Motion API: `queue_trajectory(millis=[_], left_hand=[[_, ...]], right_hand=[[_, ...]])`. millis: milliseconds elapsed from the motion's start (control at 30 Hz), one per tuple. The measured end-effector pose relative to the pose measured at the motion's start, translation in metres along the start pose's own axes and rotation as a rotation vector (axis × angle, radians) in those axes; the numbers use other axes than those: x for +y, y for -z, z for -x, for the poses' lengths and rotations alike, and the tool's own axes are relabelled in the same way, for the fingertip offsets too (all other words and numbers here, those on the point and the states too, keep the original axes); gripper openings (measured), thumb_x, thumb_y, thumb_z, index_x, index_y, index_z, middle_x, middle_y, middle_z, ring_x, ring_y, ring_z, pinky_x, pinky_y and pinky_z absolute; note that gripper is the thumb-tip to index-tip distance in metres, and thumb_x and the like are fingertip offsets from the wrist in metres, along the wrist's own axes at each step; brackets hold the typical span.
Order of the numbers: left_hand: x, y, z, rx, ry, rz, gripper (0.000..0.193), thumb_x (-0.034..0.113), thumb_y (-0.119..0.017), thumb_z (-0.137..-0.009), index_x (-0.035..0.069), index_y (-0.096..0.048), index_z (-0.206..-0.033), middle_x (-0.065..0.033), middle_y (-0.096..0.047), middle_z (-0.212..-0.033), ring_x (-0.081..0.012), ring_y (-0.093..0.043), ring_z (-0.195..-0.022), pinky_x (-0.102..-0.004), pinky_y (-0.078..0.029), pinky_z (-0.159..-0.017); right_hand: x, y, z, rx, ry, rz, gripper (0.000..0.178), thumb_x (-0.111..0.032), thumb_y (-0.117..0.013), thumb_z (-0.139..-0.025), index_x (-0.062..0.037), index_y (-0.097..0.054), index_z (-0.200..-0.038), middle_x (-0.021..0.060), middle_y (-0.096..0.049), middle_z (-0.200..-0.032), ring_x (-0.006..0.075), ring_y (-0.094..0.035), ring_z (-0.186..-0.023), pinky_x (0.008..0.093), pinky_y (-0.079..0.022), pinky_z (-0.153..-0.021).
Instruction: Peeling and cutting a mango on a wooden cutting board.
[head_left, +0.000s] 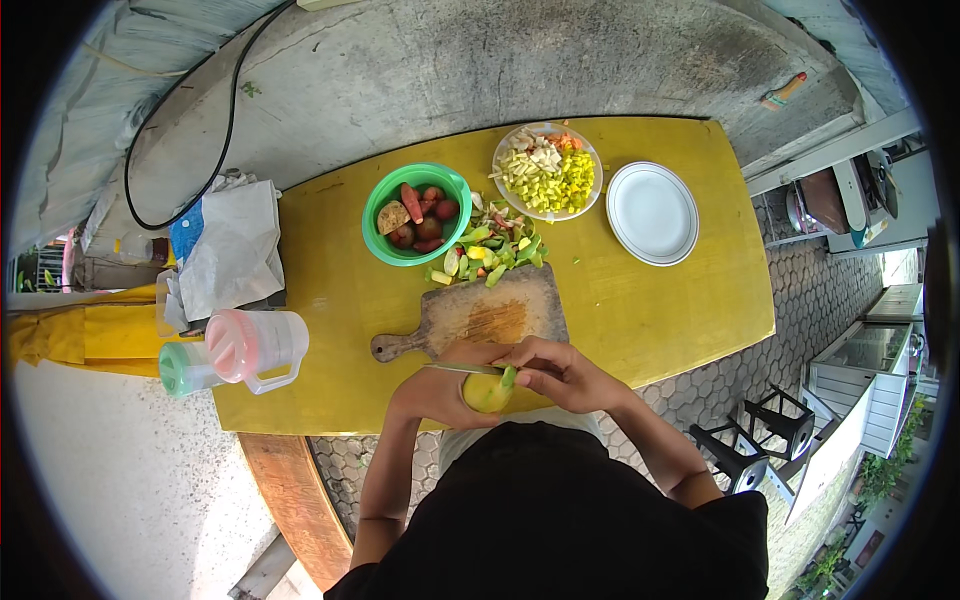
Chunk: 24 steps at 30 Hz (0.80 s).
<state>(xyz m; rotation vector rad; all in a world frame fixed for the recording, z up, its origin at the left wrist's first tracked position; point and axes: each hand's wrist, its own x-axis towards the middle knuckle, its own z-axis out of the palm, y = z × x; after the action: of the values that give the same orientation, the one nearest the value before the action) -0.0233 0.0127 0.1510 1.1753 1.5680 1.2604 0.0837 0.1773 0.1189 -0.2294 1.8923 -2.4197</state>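
My left hand (430, 392) is wrapped round a yellow-green fruit (485, 394), perhaps a mango, close to my body at the table's near edge. A knife (462, 367) lies across the top of the fruit, its blade pointing left; my right hand (568, 380) is closed at its other end, the handle hidden by the fingers. A green strip of peel (508, 378) stands up from the fruit beside the right fingers. Just beyond my hands lies a worn wooden cutting board (455, 312) with an orange-brown stain. Peel scraps (512, 243) are heaped behind it.
On the yellow table (330, 330), a green bowl (378, 240) holds whole fruits and roots. Right of it are a plate (497, 180) of diced pieces and a white plate (652, 214). Pink-lidded (265, 345) and green-lidded (185, 368) pitchers stand left, near a white plastic bag (235, 250).
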Motion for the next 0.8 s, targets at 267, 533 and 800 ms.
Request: queue_trajectory(millis=[267,533,800], left_hand=[[-0.023,0.009,0.007,-0.01,0.172,0.048,0.061,0.016,-0.069,-0.054,0.0,-0.053,-0.111,-0.0094,-0.056,-0.079,-0.0172,-0.052,-0.072,-0.0304,-0.044,-0.07],[-0.046,0.004,0.025,-0.076,0.228,0.03,0.086,0.011,-0.068,-0.055,0.009,-0.038,-0.135,-0.0085,-0.058,-0.082,-0.014,-0.052,-0.075,-0.0263,-0.044,-0.077],[-0.144,-0.024,0.007,0.33,0.656,0.266,0.044,0.008,-0.073,-0.063,0.008,-0.047,-0.099,-0.0042,-0.055,-0.083,-0.0122,-0.055,-0.064,-0.0244,-0.045,-0.054]], right_hand=[[-0.005,0.012,-0.011,-0.062,-0.355,-0.321,0.011,-0.018,-0.049,-0.094,-0.0095,-0.052,-0.101,-0.0041,-0.046,-0.077,0.0034,-0.034,-0.056,0.0204,-0.029,-0.049],[0.004,0.069,-0.031,0.293,-0.277,-0.023,0.012,-0.024,-0.042,-0.096,-0.0141,-0.047,-0.098,-0.0068,-0.027,-0.052,0.0034,-0.024,-0.046,0.0207,-0.02,-0.041],[0.091,0.094,-0.08,0.342,-0.819,-0.179,0.043,-0.041,-0.04,-0.094,-0.0053,-0.046,-0.118,-0.0052,-0.029,-0.056,0.0059,-0.025,-0.045,0.0226,-0.022,-0.042]])
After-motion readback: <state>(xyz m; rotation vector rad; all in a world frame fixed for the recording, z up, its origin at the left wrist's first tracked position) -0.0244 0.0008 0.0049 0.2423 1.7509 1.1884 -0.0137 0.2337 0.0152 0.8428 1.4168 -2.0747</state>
